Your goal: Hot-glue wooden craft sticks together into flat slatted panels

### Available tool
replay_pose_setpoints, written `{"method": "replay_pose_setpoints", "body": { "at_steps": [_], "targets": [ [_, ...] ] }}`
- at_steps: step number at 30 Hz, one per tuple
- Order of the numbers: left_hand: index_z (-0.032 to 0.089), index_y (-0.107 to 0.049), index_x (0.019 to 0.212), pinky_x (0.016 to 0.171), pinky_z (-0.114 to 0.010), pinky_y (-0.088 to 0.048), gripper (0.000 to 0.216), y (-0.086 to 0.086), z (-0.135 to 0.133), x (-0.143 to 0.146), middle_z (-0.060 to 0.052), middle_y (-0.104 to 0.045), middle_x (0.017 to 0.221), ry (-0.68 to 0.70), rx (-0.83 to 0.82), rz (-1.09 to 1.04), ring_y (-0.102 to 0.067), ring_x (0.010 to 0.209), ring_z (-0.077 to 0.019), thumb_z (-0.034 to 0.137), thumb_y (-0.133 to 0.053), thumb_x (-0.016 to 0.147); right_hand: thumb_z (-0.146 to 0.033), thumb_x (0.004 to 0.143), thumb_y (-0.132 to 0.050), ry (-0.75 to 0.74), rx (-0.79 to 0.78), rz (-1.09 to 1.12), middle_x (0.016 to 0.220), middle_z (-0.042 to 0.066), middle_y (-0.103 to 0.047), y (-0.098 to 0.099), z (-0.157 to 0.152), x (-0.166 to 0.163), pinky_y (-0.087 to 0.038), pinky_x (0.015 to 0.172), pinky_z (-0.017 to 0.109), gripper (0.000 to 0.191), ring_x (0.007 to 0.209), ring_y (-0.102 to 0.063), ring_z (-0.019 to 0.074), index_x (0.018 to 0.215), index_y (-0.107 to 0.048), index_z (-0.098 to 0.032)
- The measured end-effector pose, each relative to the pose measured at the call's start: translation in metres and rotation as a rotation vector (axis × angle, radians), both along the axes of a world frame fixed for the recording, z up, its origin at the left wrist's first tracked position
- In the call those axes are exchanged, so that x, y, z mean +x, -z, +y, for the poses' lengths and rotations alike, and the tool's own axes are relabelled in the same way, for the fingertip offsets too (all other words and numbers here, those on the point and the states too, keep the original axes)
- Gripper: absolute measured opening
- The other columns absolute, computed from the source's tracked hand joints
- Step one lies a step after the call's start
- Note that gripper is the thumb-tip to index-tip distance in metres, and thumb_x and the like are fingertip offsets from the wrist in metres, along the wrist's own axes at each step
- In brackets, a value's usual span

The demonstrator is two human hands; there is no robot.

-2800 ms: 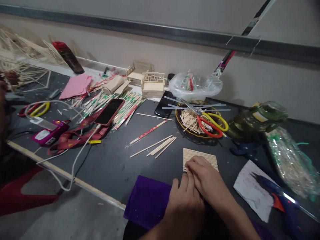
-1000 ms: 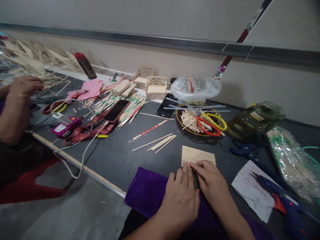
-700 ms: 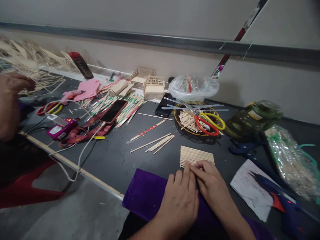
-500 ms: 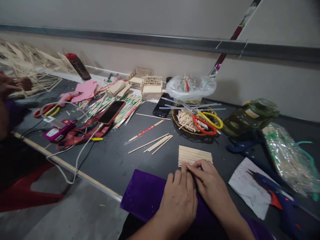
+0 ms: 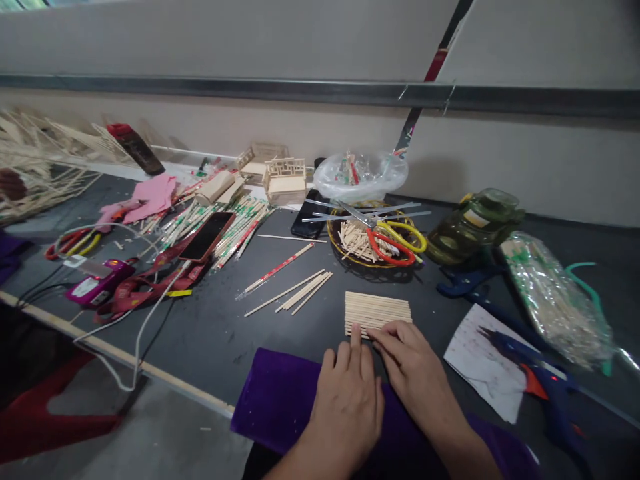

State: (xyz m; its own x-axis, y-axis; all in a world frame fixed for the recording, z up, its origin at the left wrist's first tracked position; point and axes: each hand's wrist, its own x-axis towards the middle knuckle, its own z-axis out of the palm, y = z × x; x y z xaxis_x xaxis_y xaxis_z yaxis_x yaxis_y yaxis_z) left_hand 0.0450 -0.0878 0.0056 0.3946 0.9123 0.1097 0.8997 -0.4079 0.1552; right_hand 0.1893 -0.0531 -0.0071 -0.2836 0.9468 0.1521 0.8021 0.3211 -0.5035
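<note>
A flat panel of wooden sticks (image 5: 377, 308), laid side by side, lies on the dark table in front of me. My left hand (image 5: 349, 393) presses its outstretched index fingertip onto the panel's near left edge, the other fingers lying alongside. Thumb and fingertips of my right hand (image 5: 411, 367) are pinched at the near edge, beside that fingertip, on what looks like the nearest stick; the fingers partly cover it. A few loose sticks (image 5: 306, 293) rest to the left of the panel. Under both wrists is a purple cloth (image 5: 280, 393).
Behind the panel is a basket (image 5: 345, 257) of short stick pieces, with scissors (image 5: 395, 240) on top. At right lie a glue gun (image 5: 550, 380) on white paper (image 5: 470, 360), a green jar (image 5: 475, 227) and bagged sticks (image 5: 555, 300). Phone (image 5: 207, 237) and cables are left. Another person's hand (image 5: 13, 183) shows far left.
The view has shifted a little, so the things on the table appear farther left. My hands stay at the panel's near edge, with the right fingertips slightly farther from the left index fingertip.
</note>
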Motion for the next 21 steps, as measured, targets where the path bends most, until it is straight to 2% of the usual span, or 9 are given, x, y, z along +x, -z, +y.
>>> {"method": "replay_pose_setpoints", "body": {
  "at_steps": [5, 21],
  "targets": [
    [0.012, -0.051, 0.127, 0.078, -0.041, -0.043, 0.040, 0.0004, -0.0008, 0.0000, -0.015, -0.047, 0.138, 0.011, 0.018, 0.017, -0.050, 0.096, -0.0252, 0.027, -0.044, 0.091, -0.014, 0.092, -0.045, 0.032, -0.012, 0.054, 0.088, 0.005, -0.056, 0.0024, 0.0060, -0.0045, -0.045, 0.076, 0.033, 0.023, 0.086, -0.051, 0.0194, 0.094, -0.067, -0.020],
    [0.012, -0.048, 0.130, 0.079, -0.041, -0.044, 0.041, -0.0012, -0.0008, -0.0010, -0.016, -0.045, 0.140, 0.011, -0.030, -0.007, -0.050, 0.100, -0.0254, 0.027, -0.042, 0.092, -0.014, 0.092, -0.045, 0.019, -0.010, 0.072, 0.085, 0.005, -0.057, 0.0076, 0.0107, -0.0066, -0.043, 0.073, 0.032, 0.022, 0.083, -0.052, 0.0190, 0.086, -0.066, -0.019]
  ]
}}
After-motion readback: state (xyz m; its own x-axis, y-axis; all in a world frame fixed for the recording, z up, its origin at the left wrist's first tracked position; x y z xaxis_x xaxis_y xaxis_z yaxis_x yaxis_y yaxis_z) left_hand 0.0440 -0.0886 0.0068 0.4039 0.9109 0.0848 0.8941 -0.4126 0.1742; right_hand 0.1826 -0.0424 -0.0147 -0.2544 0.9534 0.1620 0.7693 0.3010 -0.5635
